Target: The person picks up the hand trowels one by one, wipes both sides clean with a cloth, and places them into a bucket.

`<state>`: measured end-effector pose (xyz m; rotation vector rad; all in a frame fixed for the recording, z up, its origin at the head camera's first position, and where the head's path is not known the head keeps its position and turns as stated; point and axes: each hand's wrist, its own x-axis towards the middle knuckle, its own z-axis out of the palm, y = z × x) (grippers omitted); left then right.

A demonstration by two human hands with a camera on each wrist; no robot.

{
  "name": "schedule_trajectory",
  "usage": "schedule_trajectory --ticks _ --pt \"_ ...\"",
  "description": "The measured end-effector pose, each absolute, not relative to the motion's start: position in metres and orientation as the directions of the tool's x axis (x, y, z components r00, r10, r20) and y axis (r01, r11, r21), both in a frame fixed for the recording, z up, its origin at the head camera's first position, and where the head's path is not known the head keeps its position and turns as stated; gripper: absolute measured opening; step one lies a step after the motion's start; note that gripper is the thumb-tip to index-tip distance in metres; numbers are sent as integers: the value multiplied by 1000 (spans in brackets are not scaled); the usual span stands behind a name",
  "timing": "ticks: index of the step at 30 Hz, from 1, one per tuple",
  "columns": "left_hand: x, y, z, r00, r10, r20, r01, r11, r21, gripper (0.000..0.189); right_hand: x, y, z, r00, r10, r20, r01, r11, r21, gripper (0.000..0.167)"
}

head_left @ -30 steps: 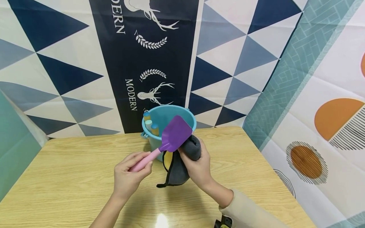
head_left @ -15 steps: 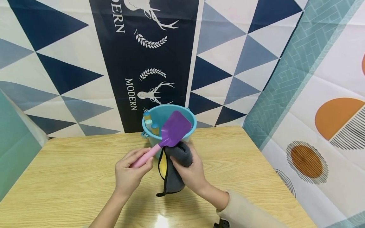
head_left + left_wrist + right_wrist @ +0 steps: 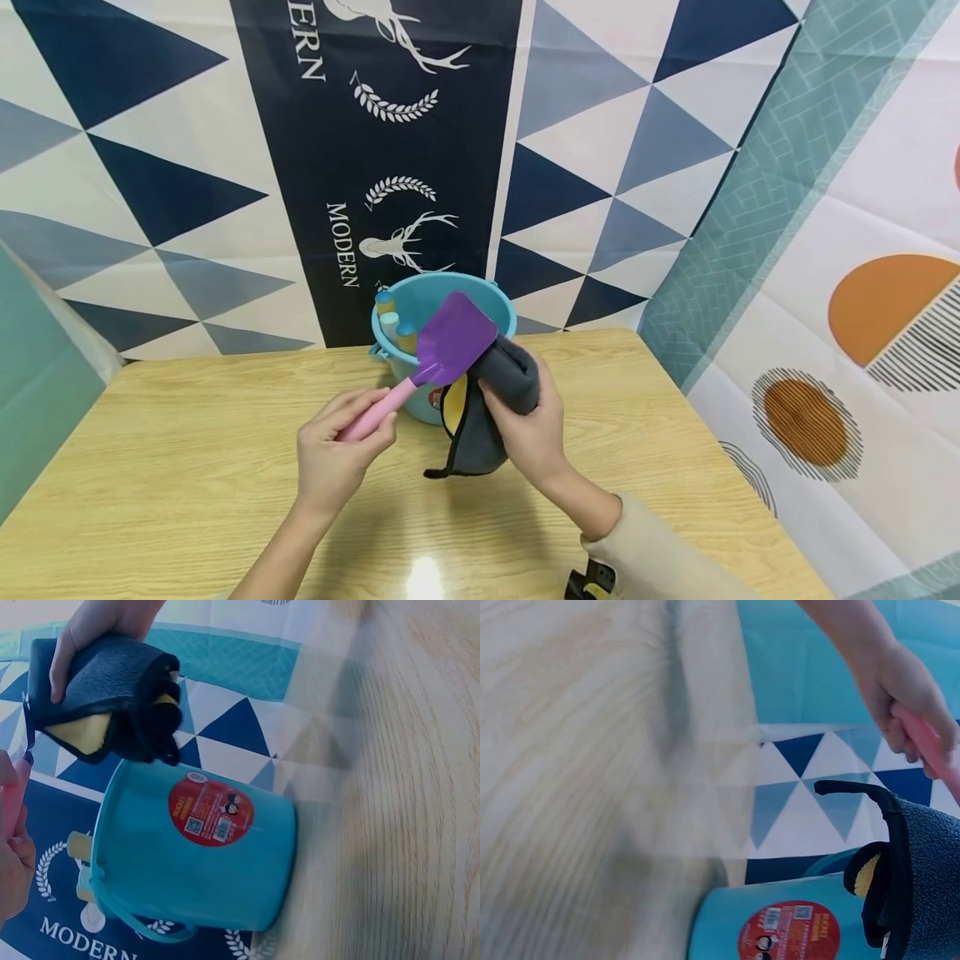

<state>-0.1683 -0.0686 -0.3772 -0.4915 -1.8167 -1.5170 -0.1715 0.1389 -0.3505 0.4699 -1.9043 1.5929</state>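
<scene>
My left hand point(image 3: 333, 454) grips the pink handle of a toy shovel point(image 3: 459, 337) whose purple blade points up and to the right. In my right hand point(image 3: 532, 425) is a folded dark grey cloth point(image 3: 510, 377) with yellow on its inner side and black edging; one corner hangs down. The cloth lies right at the blade's right edge. Both things are held up in front of a blue bucket point(image 3: 427, 408), overlapping its rim in the head view. In the left wrist view the folded cloth point(image 3: 105, 690) shows its layers, above the bucket's side.
Several bottles or tubes with blue and pale caps point(image 3: 388, 321) stand inside the bucket's left side. The bucket rests near the back edge of a wooden table point(image 3: 187, 467), close to a patterned wall covering point(image 3: 390, 125). A red round label point(image 3: 211, 810) is on its side.
The cloth in my right hand first went down and left along the shovel blade, then back up and right. The left hand with the shovel shifted only slightly.
</scene>
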Motion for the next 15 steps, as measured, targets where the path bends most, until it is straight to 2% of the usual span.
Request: schedule_trajectory --ticks 4,15 --pt "-168 -69 -377 -686 -149 712 671 249 698 32 -172 140 -347 -754 136 643 -615 200 -763 50" --pt "-169 -66 -370 -755 -175 632 590 240 771 30 -168 138 -352 -746 87 660 -630 227 -742 51"
